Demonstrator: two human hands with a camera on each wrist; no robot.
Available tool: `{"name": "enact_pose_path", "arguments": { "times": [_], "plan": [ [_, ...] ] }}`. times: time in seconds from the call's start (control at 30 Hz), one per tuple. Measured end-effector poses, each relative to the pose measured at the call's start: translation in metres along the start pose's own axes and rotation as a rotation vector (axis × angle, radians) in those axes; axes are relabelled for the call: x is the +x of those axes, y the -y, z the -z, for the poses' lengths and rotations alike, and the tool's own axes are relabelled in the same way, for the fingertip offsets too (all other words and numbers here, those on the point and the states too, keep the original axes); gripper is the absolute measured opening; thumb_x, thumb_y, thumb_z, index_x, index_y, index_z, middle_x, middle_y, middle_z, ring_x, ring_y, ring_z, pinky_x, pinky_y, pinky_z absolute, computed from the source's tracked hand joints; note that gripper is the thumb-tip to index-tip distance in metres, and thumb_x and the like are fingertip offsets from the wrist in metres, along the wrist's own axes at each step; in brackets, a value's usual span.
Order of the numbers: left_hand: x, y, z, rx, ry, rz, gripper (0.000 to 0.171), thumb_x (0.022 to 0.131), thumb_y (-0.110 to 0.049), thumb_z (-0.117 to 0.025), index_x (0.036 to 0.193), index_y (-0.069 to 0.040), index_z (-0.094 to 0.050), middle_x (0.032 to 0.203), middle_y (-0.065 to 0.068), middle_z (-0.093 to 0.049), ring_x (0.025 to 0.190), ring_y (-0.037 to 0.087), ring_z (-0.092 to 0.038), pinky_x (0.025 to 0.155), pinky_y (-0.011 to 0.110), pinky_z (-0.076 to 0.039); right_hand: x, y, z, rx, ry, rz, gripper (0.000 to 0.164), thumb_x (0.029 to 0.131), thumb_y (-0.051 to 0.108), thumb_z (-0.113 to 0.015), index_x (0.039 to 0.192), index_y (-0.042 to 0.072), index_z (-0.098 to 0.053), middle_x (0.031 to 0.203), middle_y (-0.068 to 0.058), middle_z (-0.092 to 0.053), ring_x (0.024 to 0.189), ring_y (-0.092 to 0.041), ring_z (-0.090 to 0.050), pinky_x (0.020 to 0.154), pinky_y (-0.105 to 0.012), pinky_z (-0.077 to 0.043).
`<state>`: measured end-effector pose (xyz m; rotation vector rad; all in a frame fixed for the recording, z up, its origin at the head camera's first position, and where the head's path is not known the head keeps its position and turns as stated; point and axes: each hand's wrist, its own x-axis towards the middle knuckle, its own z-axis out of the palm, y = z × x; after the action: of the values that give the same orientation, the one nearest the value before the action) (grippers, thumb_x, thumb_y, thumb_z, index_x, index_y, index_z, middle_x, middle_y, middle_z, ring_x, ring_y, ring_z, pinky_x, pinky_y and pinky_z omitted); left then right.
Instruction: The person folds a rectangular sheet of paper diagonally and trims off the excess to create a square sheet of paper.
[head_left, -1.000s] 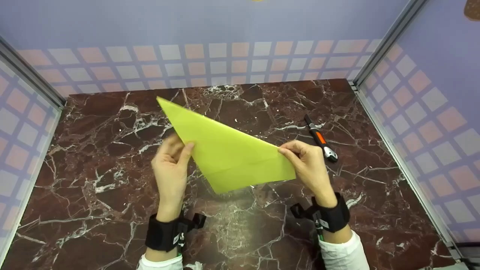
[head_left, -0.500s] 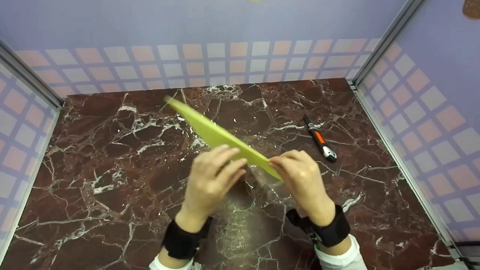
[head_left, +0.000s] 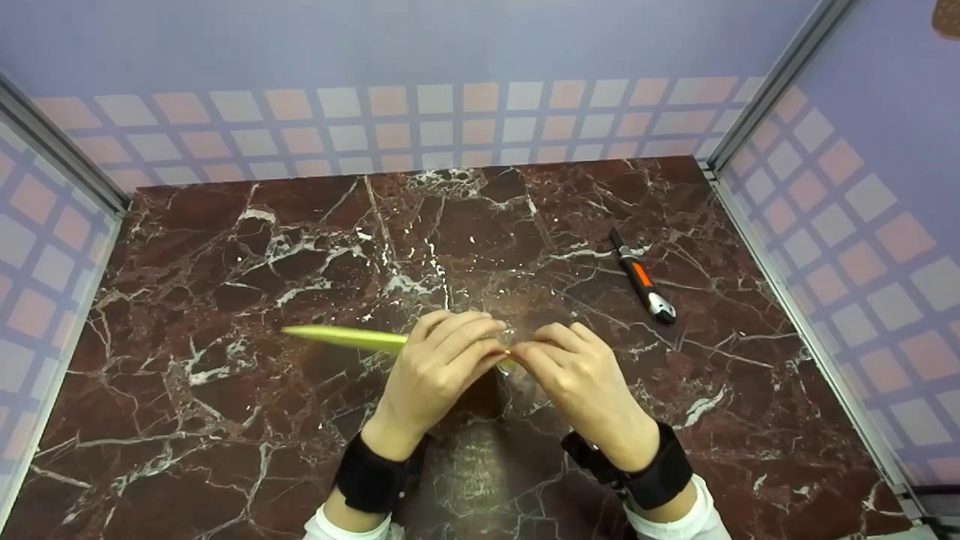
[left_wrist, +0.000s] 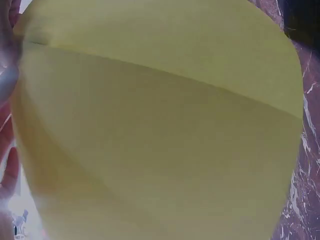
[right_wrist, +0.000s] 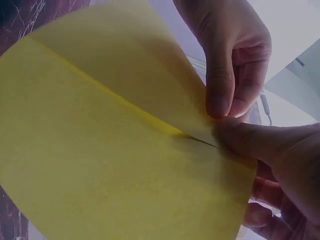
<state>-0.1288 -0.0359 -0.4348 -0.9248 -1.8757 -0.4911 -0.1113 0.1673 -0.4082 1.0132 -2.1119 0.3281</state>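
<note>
A folded sheet of yellow paper [right_wrist: 90, 150] is held up between both hands, seen nearly edge-on in the head view with its pointed end out to the left. My left hand [head_left: 442, 367] pinches its upper edge between thumb and fingers. Right beside it, my right hand [head_left: 577, 382] pinches the same edge, the two sets of fingertips almost meeting. In the right wrist view both thumbs press on the paper close to a crease. The yellow paper [left_wrist: 165, 140] fills most of the left wrist view, with a fold line running across it.
A black and orange utility knife [head_left: 643, 277] lies on the dark red marbled table [head_left: 187, 420], to the right beyond the right hand. Panels with pink and white squares [head_left: 435, 124] close off the back and both sides.
The paper has turned from facing the camera to nearly edge-on, its pointed end swinging down toward the left. My left hand has moved right along it, close to the right hand.
</note>
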Motion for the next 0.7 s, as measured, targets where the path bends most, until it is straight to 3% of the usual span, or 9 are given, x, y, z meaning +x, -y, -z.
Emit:
{"name": "enact_pose_path", "arguments": {
  "times": [0.3,0.53,0.7],
  "plan": [
    [-0.005,0.021,0.007,0.023,0.023,0.046,0.016,0.083,-0.024,-0.073,0.086,-0.009,-0.072,0.110,0.005,-0.075,0.100,0.018,-0.070,0.088,0.031,-0.054,-0.004,-0.015,0.013,0.079,0.018,-0.088,0.011,0.081,0.018,-0.079,0.085,0.009,-0.074,0.073,0.001,-0.074,0.072,-0.016,-0.063,0.056,-0.026,-0.045],
    [-0.014,0.039,0.016,0.002,0.057,0.177,0.014,0.082,-0.018,-0.073,0.086,-0.005,-0.070,0.115,0.011,-0.073,0.104,0.024,-0.069,0.094,0.034,-0.053,-0.012,-0.039,0.027,0.185,0.022,-0.203,0.005,0.083,0.012,-0.078,0.085,0.008,-0.077,0.076,-0.001,-0.075,0.072,-0.019,-0.064,0.063,-0.030,-0.051],
    [-0.019,0.052,0.025,0.002,0.073,0.272,0.013,0.083,-0.016,-0.072,0.088,-0.004,-0.069,0.118,0.012,-0.072,0.105,0.026,-0.068,0.103,0.029,-0.048,-0.020,-0.056,0.036,0.229,0.025,-0.273,0.004,0.082,0.009,-0.079,0.086,0.007,-0.078,0.081,-0.007,-0.073,0.075,-0.019,-0.063,0.070,-0.026,-0.051]
  ]
}}
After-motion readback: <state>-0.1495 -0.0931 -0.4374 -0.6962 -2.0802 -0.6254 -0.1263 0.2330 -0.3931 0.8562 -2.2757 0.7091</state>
